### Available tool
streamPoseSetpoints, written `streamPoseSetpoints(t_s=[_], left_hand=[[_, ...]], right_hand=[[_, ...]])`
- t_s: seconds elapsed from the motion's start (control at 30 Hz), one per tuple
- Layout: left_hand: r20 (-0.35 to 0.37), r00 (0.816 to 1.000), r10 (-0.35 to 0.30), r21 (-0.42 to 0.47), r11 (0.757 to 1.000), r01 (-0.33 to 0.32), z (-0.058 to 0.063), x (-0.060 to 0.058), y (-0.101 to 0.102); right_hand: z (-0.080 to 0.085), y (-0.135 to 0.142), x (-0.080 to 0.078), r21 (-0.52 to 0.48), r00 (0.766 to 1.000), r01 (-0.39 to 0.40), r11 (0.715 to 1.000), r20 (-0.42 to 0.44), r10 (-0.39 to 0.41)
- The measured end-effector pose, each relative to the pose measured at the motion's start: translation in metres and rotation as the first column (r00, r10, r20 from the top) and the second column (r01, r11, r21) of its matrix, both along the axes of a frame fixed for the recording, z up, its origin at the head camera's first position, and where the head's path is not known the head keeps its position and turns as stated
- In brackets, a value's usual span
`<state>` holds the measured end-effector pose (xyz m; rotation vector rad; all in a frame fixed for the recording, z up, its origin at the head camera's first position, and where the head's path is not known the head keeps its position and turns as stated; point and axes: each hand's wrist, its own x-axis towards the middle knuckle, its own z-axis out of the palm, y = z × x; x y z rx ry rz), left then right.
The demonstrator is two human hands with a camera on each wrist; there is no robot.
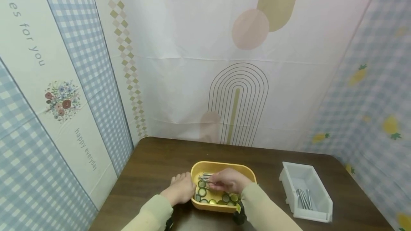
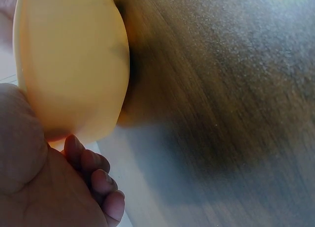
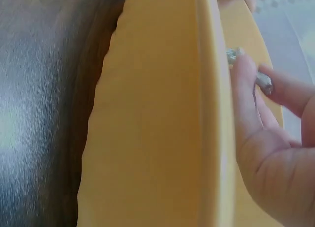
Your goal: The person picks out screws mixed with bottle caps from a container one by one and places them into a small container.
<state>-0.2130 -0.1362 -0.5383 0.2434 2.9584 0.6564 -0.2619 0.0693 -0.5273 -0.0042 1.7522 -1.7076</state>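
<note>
My left hand (image 1: pixel 183 189) holds the left end of a yellow plastic basin (image 1: pixel 221 208), its fingers bent beside the outer wall (image 2: pixel 78 64) in the left wrist view. Inside the basin, my right hand (image 1: pixel 232 180) pinches silvery metal screws between thumb and fingers. A stubby end of one screw (image 3: pixel 264 82) shows between them in the right wrist view. More long screws (image 1: pixel 205 176) lie close to these fingertips near the basin's far left. Several bottle caps (image 1: pixel 202 191) are spread along the basin's left and near sides; the right hand hides part of the floor.
To the right stands a light grey open-front bin (image 1: pixel 316 184) with several long silvery screws (image 1: pixel 305 199) in it. Both containers are on a dark brown wooden table (image 1: pixel 157 156). Patterned cloth (image 1: pixel 173 92) hangs behind the table and along both sides.
</note>
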Motion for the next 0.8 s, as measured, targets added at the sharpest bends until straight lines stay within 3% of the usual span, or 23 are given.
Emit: streamPoseSetpoints(t_s=[0.17, 0.33, 0.57, 0.8], left_hand=[[0.004, 1.0, -0.008, -0.01, 1.0, 0.008, -0.001, 0.0, -0.002], [0.01, 1.0, -0.013, -0.01, 1.0, 0.013, -0.004, -0.001, -0.002], [0.022, 0.999, -0.026, -0.011, 1.0, 0.027, -0.004, 0.0, -0.005], [0.008, 1.0, -0.028, -0.004, 1.0, 0.028, -0.002, 0.003, -0.007]], right_hand=[[-0.002, 0.01, 0.001, -0.056, 0.994, -0.099, 0.993, 0.04, 0.102], [0.001, 0.015, 0.003, 0.018, 0.984, -0.175, 0.984, -0.019, 0.175], [0.007, 0.029, 0.005, 0.061, 0.977, -0.203, 0.977, -0.054, 0.207], [0.023, 0.068, 0.009, 0.031, 0.971, -0.203, 0.979, -0.126, 0.206]])
